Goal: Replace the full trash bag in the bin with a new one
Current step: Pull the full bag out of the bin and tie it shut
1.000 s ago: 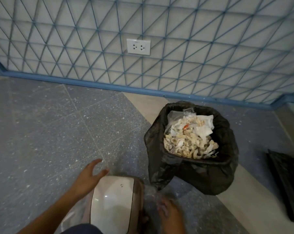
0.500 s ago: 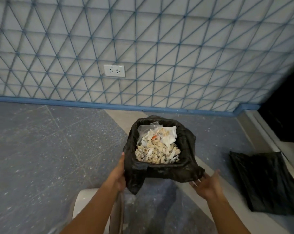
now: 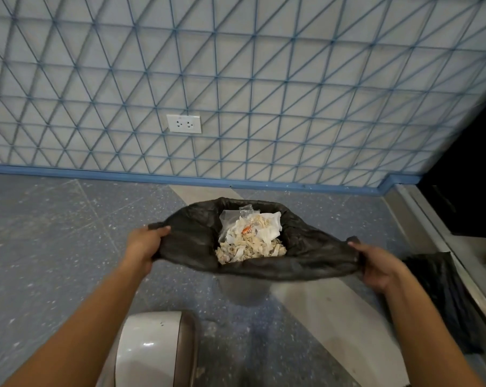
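nearby: bin lid (image 3: pixel 155 350) btwn arms, spare black bag (image 3: pixel 445 300) on floor rt.

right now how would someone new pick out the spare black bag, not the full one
Start at the blue baseboard and follow it right to the corner. The spare black bag lies flat on the floor there, behind the right hand. Unlike the full bag, it is unheld and shows no trash.
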A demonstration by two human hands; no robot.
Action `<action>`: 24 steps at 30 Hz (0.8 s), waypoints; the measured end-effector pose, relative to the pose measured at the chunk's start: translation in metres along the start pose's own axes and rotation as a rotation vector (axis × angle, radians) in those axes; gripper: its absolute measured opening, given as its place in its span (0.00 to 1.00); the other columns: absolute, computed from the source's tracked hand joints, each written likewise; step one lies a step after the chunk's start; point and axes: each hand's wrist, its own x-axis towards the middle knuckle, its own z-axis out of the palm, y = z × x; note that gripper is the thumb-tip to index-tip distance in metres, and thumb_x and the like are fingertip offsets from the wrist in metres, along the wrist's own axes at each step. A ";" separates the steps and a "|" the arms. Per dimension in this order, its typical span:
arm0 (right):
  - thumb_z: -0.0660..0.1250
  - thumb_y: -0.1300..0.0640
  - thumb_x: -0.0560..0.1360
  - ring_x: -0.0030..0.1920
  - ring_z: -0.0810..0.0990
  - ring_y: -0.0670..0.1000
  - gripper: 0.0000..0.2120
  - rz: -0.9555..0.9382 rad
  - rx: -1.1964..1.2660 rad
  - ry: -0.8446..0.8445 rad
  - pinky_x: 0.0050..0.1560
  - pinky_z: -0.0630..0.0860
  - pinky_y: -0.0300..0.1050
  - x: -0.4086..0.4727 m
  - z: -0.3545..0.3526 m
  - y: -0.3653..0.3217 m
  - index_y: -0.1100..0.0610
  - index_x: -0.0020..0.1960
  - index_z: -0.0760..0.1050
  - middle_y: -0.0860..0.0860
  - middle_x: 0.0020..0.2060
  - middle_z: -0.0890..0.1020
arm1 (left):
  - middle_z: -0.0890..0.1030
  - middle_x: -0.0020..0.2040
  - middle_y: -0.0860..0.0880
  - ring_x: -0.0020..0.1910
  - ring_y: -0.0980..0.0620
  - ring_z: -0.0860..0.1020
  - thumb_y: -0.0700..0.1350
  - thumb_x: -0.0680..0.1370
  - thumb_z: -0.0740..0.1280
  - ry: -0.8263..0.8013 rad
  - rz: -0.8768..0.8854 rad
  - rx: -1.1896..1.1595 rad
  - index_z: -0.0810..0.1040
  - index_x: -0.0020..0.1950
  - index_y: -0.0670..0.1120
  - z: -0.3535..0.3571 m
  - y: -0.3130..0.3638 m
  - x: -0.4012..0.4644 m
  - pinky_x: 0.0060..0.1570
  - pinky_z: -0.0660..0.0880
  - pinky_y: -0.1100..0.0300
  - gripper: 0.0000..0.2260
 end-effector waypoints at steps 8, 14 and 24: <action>0.50 0.65 0.82 0.56 0.82 0.50 0.16 0.025 0.401 0.161 0.67 0.62 0.38 0.032 -0.004 -0.016 0.65 0.67 0.67 0.61 0.37 0.85 | 0.78 0.24 0.45 0.17 0.56 0.75 0.36 0.82 0.53 0.097 -0.142 -0.280 0.69 0.38 0.40 0.001 0.017 0.021 0.17 0.72 0.68 0.13; 0.52 0.59 0.82 0.44 0.85 0.57 0.13 0.130 0.370 0.155 0.43 0.82 0.44 0.048 -0.010 0.021 0.64 0.56 0.72 0.61 0.50 0.82 | 0.76 0.34 0.45 0.23 0.54 0.77 0.39 0.82 0.55 0.079 -0.218 -0.324 0.70 0.52 0.39 -0.003 -0.013 0.031 0.26 0.77 0.67 0.06; 0.58 0.34 0.73 0.55 0.71 0.59 0.24 0.235 0.221 0.169 0.63 0.66 0.59 0.075 -0.033 0.040 0.52 0.58 0.67 0.57 0.52 0.73 | 0.74 0.53 0.41 0.58 0.39 0.73 0.71 0.71 0.57 0.018 -0.400 -0.470 0.68 0.68 0.43 0.013 -0.047 0.057 0.58 0.70 0.44 0.38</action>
